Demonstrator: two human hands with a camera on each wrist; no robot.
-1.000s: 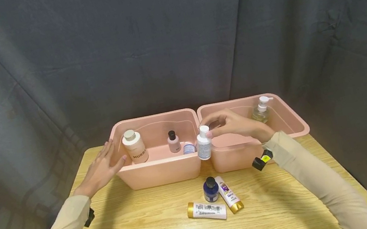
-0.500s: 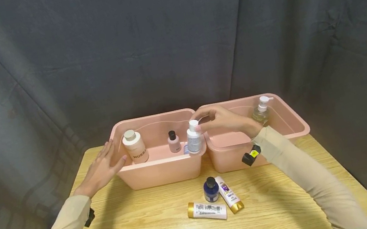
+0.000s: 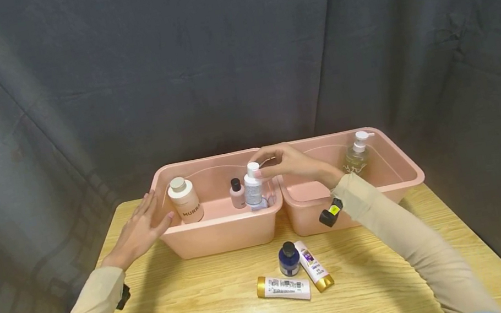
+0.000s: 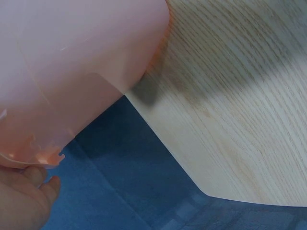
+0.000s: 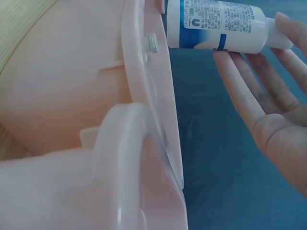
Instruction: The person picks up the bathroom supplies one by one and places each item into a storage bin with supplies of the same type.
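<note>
My right hand (image 3: 291, 163) pinches a small white bottle (image 3: 253, 188) near its white cap, over the right end of the left pink bin (image 3: 224, 234). In the right wrist view the bottle (image 5: 216, 26) shows a blue and white printed label, thumb on one side and fingers on the other. My left hand (image 3: 139, 229) rests with extended fingers on that bin's left rim. Inside the left bin stand a large white bottle (image 3: 187, 204) and a small pink bottle with a black cap (image 3: 238, 196). A low bluish-white item (image 3: 260, 205) lies beneath the held bottle, partly hidden.
The right pink bin (image 3: 396, 153) holds a clear pump bottle (image 3: 356, 156) with a white pump. On the wooden table (image 3: 197, 311) in front are a dark blue bottle (image 3: 289, 261), a white tube with a gold cap (image 3: 285, 288) and another such tube (image 3: 315, 267).
My right hand has carried the white bottle leftward, from in front of the gap between the bins to over the left bin. My left hand has stayed in place.
</note>
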